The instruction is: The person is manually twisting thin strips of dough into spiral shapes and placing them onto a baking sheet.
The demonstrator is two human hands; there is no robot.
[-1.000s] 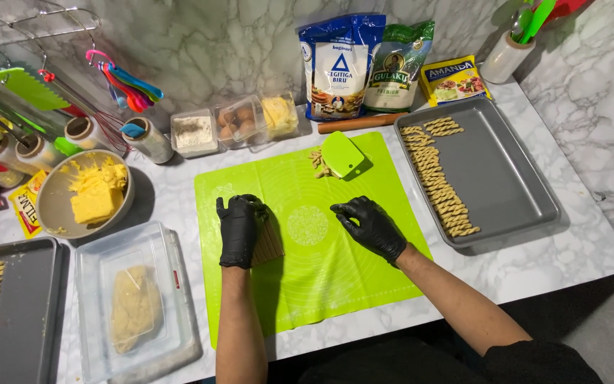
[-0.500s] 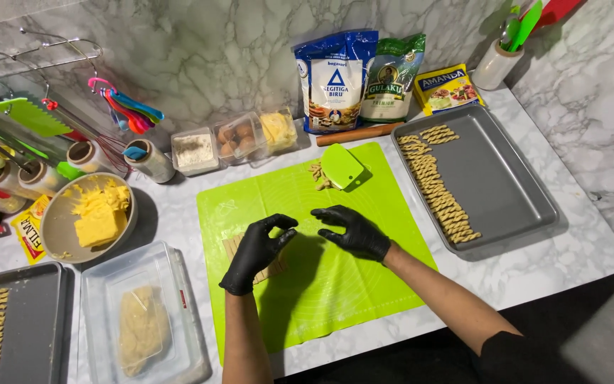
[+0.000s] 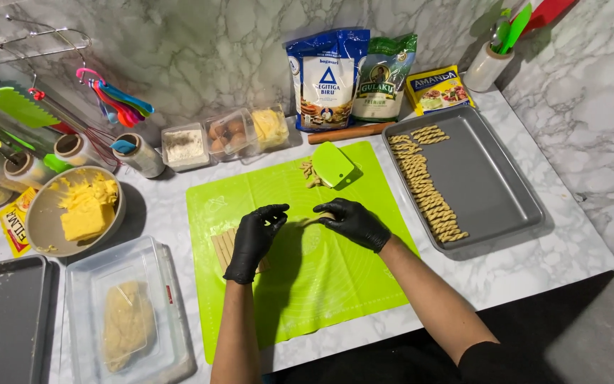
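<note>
Both my hands wear black gloves and hover over a bright green silicone mat [image 3: 307, 291]. My left hand [image 3: 254, 238] and my right hand [image 3: 353, 222] pinch the two ends of a thin pale dough strip [image 3: 323, 215] just above the mat. Only a short piece of the strip shows, by the right fingertips. Partly hidden under my left hand lies a flat patch of cut dough strips [image 3: 222, 247]. A green plastic scraper [image 3: 333, 165] rests at the mat's far edge, with a few twisted dough pieces [image 3: 310, 174] beside it.
A grey baking tray [image 3: 495, 188] on the right holds a row of twisted dough sticks [image 3: 428, 195]. A second tray [image 3: 15, 320] is at the left, next to a clear tub of dough [image 3: 126, 323] and a bowl of butter [image 3: 72, 213]. A rolling pin [image 3: 349, 133], bags and jars line the back wall.
My hands have lifted off the mat and come together at its middle, fingertips now pinched on a dough strip. The view has shifted slightly.
</note>
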